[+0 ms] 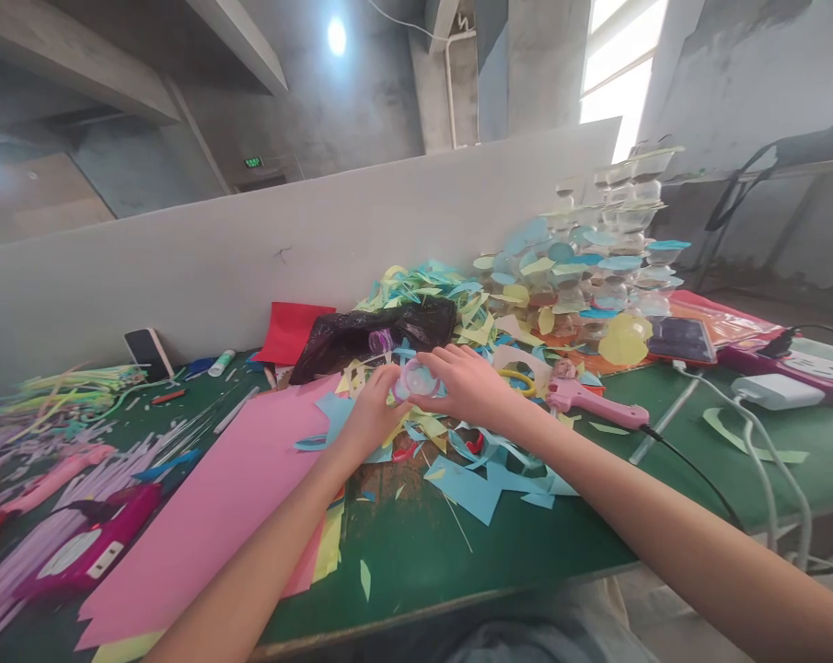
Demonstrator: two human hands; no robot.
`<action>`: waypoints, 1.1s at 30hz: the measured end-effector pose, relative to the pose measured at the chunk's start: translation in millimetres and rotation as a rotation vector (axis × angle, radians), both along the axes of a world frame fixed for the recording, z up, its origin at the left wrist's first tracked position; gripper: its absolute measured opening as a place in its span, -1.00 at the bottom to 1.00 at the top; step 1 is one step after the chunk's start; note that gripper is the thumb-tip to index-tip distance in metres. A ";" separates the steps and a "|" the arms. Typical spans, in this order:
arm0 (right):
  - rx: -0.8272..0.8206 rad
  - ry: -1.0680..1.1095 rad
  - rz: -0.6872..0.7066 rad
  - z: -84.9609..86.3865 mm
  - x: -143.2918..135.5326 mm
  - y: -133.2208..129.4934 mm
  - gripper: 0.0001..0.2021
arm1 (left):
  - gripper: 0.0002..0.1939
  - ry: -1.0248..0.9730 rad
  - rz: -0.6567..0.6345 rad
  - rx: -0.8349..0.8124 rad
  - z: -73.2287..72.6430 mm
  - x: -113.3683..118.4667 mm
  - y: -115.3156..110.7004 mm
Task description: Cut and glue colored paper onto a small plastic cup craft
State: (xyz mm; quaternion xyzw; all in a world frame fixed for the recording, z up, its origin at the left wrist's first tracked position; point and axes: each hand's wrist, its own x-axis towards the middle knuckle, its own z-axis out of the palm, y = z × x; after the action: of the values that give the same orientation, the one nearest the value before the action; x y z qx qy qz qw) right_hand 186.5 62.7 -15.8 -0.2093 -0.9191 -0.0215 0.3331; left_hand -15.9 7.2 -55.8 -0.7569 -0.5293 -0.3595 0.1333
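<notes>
Over the paper scraps in the middle of the green table, both hands hold one small round clear plastic piece with a purplish rim [416, 379]. My left hand [373, 412] grips its left side with closed fingers. On its right side, my right hand [468, 385] has its fingers wrapped round the edge. Blue paper offcuts [466, 488] lie below the hands, with a yellow ring [519, 382] to their right. Just behind them is a black plastic bag [416, 324]. A stack of pink paper sheets [215, 506] lies under my left forearm.
Stacked clear cups with coloured paper [623, 239] stand at the back right. A pink glue gun [595, 403], phone [682, 339], white charger [779, 391] and cables lie at right. Purple strips [105, 506] and a magenta power strip [91, 543] lie at left. A white partition [250, 249] stands behind.
</notes>
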 end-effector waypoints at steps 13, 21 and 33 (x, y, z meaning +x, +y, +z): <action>-0.061 -0.031 -0.046 1.4 -0.5 -1.5 -0.55 | -0.62 -0.013 0.024 -0.033 0.2 3.5 -1.4; -0.030 -0.058 -0.045 1.0 3.3 1.4 -0.57 | -0.68 0.008 0.010 -0.043 -1.0 2.0 0.1; -0.078 -0.101 -0.034 -1.8 5.0 3.6 -0.57 | -0.72 0.033 0.030 -0.128 -3.4 1.4 -0.5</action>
State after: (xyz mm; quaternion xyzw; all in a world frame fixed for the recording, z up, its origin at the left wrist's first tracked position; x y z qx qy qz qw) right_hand 191.5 66.3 -17.6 -0.2364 -0.9311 -0.0019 0.2776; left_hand -14.5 6.6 -59.2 -0.7616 -0.5603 -0.3102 0.0988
